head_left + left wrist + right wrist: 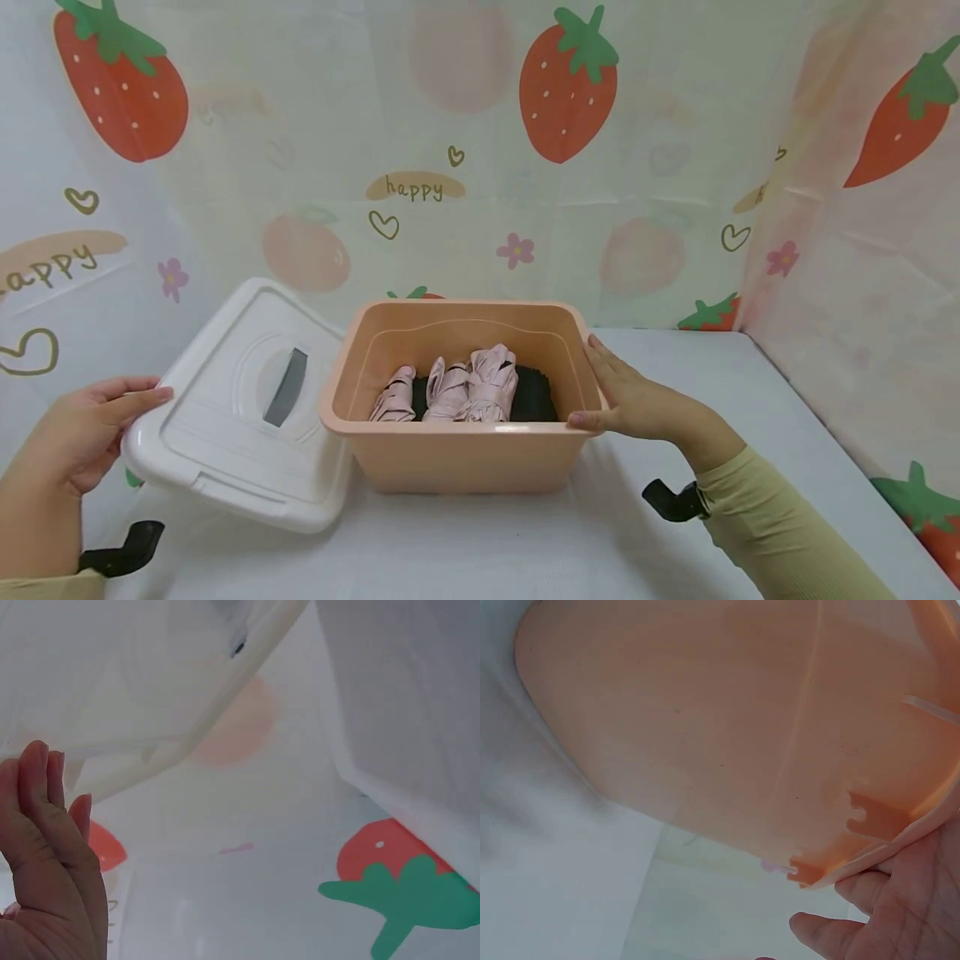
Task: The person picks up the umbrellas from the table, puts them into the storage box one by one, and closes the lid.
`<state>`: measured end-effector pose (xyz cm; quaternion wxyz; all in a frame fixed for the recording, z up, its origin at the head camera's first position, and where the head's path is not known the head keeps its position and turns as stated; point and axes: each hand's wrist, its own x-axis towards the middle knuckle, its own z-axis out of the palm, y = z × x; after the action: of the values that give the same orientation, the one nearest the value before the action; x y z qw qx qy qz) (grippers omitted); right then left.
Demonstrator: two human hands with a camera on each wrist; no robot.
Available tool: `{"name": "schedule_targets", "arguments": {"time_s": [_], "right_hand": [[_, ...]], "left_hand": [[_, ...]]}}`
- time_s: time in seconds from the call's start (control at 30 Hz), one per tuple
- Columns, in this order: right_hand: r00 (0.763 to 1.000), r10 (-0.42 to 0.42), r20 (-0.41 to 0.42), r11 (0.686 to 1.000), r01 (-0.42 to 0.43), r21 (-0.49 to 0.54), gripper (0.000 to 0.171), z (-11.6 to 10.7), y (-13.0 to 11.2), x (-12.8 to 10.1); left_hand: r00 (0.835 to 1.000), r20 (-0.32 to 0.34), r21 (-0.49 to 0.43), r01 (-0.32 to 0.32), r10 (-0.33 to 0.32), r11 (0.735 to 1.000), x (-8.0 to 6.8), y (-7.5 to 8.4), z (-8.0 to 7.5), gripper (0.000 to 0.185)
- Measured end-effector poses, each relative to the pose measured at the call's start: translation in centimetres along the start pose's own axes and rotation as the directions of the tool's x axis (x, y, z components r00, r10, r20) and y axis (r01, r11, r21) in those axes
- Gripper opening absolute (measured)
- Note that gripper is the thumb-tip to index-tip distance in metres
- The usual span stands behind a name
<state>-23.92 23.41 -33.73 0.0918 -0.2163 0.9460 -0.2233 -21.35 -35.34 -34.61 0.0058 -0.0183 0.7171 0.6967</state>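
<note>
In the head view a white plastic lid (225, 383) with a grey handle (287, 388) tilts left of a peach storage box (461, 458). My left hand (101, 429) pinches the lid's left edge; in the left wrist view the fingers (49, 810) meet its rim from below. The open box stands on the white table and holds several pale pink tied bundles (491, 383) and black rolled items (532, 396). My right hand (645, 400) rests on the box's right end, thumb on the front corner and fingers extended along the rim, seen from beneath in the right wrist view.
A white cloth (480, 550) covers the table. Behind it and to the right hang curtains (465, 100) printed with strawberries, hearts and the word happy. Each wrist carries a black camera mount (675, 502). The lid's right edge overlaps the box's left side in the head view.
</note>
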Motion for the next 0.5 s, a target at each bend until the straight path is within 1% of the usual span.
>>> {"name": "schedule_targets", "arguments": {"time_s": [0.13, 0.2, 0.3, 0.37, 0.47, 0.5], "right_hand": [[1.000, -0.001, 0.003, 1.000, 0.001, -0.001, 0.108, 0.0, 0.0, 0.0], [1.000, 0.000, 0.003, 1.000, 0.000, -0.001, 0.109, 0.0, 0.0, 0.0], [1.000, -0.002, 0.001, 1.000, 0.002, 0.005, 0.108, -0.1, -0.1, 0.0], [1.000, -0.004, 0.000, 1.000, 0.004, 0.003, 0.108, -0.1, -0.1, 0.0], [1.000, -0.006, 0.000, 1.000, 0.006, 0.006, 0.107, -0.1, -0.2, 0.0], [1.000, -0.005, 0.000, 1.000, 0.005, 0.007, 0.107, -0.1, -0.2, 0.0]], "left_hand": [[0.999, -0.019, -0.015, -0.037, 0.037, 0.999, -0.4, 0.8, 0.0, 0.019], [0.998, -0.032, -0.037, -0.056, 0.054, 0.998, -0.5, 1.2, 0.0, 0.020], [0.993, -0.055, -0.062, -0.104, 0.101, 0.993, -0.7, 1.8, -0.1, 0.020], [0.987, -0.066, -0.086, -0.155, 0.150, 0.984, -0.7, 2.2, -0.3, 0.021], [0.971, -0.101, -0.085, -0.223, 0.215, 0.971, -0.8, 2.8, -0.4, 0.022], [0.966, -0.107, -0.101, -0.246, 0.235, 0.964, -0.8, 3.0, -0.4, 0.023]]}}
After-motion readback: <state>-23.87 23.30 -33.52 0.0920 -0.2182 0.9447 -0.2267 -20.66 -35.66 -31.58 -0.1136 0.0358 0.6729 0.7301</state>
